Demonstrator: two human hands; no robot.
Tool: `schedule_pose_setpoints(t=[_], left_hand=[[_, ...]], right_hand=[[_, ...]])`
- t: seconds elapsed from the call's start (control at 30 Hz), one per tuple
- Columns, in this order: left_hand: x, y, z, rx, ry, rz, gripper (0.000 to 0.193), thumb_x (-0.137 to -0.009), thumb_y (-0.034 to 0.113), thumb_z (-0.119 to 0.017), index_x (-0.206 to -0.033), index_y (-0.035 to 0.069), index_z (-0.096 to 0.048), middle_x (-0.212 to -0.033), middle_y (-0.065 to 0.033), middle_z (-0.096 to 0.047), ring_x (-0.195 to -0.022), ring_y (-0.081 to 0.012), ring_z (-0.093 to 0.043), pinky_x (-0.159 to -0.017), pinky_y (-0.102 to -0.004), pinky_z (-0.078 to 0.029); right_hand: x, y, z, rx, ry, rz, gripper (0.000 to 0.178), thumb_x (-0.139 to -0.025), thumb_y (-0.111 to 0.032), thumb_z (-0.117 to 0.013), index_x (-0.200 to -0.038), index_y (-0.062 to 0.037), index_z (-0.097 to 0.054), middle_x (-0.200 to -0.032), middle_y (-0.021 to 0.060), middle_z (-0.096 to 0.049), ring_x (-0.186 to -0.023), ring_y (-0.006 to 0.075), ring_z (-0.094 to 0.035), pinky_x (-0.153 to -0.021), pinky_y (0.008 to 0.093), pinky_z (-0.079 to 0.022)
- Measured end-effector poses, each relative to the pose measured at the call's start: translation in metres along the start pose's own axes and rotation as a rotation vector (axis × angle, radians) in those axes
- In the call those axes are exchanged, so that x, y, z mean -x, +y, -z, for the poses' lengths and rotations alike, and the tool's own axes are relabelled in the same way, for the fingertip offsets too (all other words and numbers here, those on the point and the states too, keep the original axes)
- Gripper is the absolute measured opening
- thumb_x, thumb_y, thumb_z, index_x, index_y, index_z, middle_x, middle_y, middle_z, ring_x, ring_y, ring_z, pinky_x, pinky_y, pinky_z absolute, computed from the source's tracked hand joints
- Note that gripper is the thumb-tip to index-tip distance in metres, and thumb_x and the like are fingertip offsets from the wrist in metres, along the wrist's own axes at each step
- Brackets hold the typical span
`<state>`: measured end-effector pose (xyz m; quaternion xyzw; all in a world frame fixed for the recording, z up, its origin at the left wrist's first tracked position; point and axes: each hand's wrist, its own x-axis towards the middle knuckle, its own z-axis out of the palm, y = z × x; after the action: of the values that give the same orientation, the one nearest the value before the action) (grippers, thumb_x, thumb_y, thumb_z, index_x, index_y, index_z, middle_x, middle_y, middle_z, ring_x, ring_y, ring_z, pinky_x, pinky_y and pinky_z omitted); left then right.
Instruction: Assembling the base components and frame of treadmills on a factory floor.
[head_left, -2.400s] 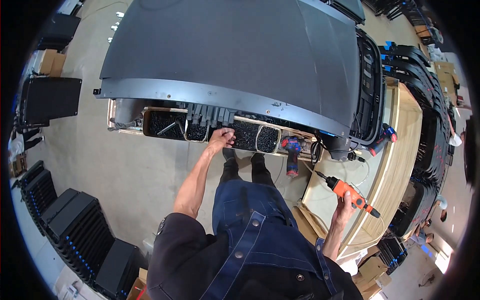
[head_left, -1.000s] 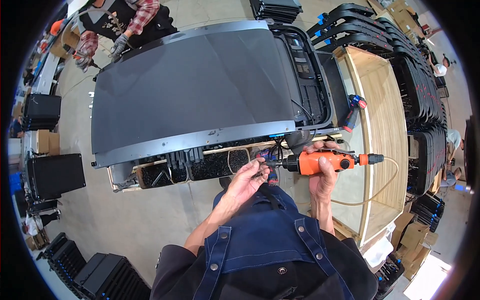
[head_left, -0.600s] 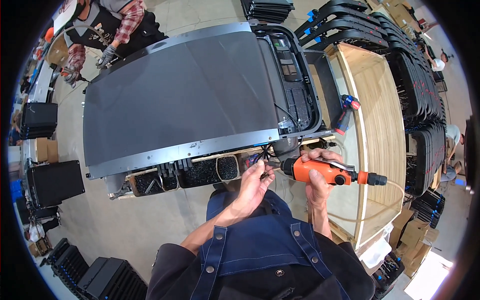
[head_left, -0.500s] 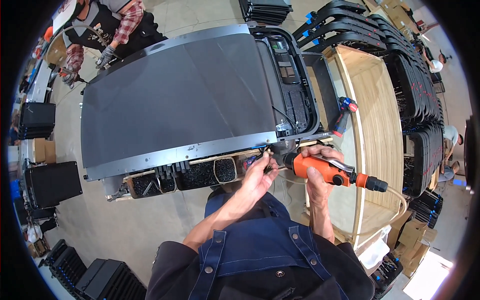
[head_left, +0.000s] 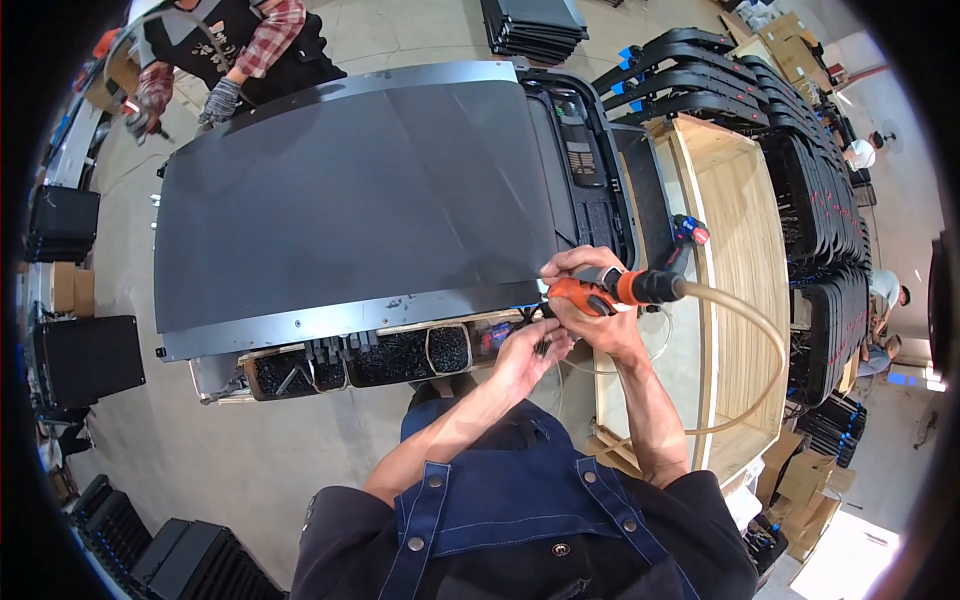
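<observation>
My right hand is wrapped round an orange air screwdriver, its hose end up and its front end down at the near right corner of a treadmill deck. The tip is hidden behind my hands. Just left of it, below the metal side rail, my left hand is curled round a few small dark pieces that look like screws. The deck has a black belt and a black plastic motor housing at its right end.
Bins of small black parts hang along the deck's near side. An air hose loops right over a wooden crate, where a red-and-blue cordless driver rests. Across the deck, a gloved co-worker holds a tool. Black frames are stacked right.
My right hand has swung the screwdriver from lying level to upright, at the deck's corner. My left hand has dropped slightly from the rail. The co-worker's tool has moved away from the deck.
</observation>
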<state>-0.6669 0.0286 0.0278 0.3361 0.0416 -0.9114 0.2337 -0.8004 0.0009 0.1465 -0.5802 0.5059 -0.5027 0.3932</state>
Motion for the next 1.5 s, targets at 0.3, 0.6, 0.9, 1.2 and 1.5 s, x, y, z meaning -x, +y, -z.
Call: schedule_pose_setpoints(t=[0.3, 0.6, 0.9, 1.2, 1.5], left_hand=[[0.051, 0.014, 0.041, -0.380, -0.200, -0.050, 0.031, -0.111, 0.022, -0.046, -0.134, 0.000, -0.047, -0.120, -0.0183, -0.067, -0.099, -0.0255, -0.070, -0.086, -0.0363, -0.058], [0.059, 0.026, 0.056, -0.411, -0.152, -0.065, 0.030, -0.106, 0.031, -0.061, -0.115, 0.003, -0.056, -0.096, -0.0109, -0.071, -0.069, -0.0113, -0.062, -0.066, -0.0275, -0.054], [0.081, 0.040, 0.069, -0.356, -0.109, -0.287, 0.031, -0.102, 0.026, -0.067, -0.122, 0.002, -0.065, -0.099, -0.0090, -0.073, -0.074, -0.0104, -0.064, -0.063, -0.0232, -0.050], [0.094, 0.032, 0.082, -0.046, -0.195, -0.268, 0.026, -0.099, 0.025, -0.071, -0.115, 0.006, -0.065, -0.095, -0.0093, -0.073, -0.072, -0.0107, -0.063, -0.062, -0.0238, -0.050], [0.104, 0.047, 0.091, 0.026, -0.188, -0.265, 0.021, -0.102, 0.025, -0.066, -0.109, 0.006, -0.063, -0.088, -0.0052, -0.064, -0.071, -0.0111, -0.055, -0.058, -0.0229, -0.045]], right_hand=[[-0.002, 0.010, 0.004, 0.064, 0.007, 0.096, 0.044, -0.076, 0.014, -0.071, -0.112, -0.0028, -0.054, -0.104, 0.0160, -0.068, -0.098, 0.0276, -0.071, -0.095, 0.0455, -0.057], [0.002, 0.011, -0.011, 0.118, 0.048, 0.061, 0.043, -0.077, 0.013, -0.071, -0.114, -0.0021, -0.057, -0.109, 0.0161, -0.071, -0.102, 0.0273, -0.071, -0.096, 0.0425, -0.057], [0.023, -0.019, -0.010, -0.314, 0.263, -0.023, 0.048, -0.077, 0.007, -0.077, -0.119, -0.0022, -0.056, -0.118, 0.0182, -0.068, -0.106, 0.0269, -0.070, -0.095, 0.0433, -0.057], [0.057, -0.011, -0.031, -0.851, 0.309, 0.020, 0.050, -0.081, -0.004, -0.074, -0.126, -0.0098, -0.054, -0.117, 0.0110, -0.063, -0.104, 0.0276, -0.068, -0.108, 0.0592, -0.047], [0.062, -0.011, -0.058, -0.856, 0.406, -0.024, 0.049, -0.084, -0.006, -0.072, -0.128, -0.0111, -0.054, -0.118, 0.0097, -0.062, -0.103, 0.0245, -0.065, -0.111, 0.0559, -0.046]])
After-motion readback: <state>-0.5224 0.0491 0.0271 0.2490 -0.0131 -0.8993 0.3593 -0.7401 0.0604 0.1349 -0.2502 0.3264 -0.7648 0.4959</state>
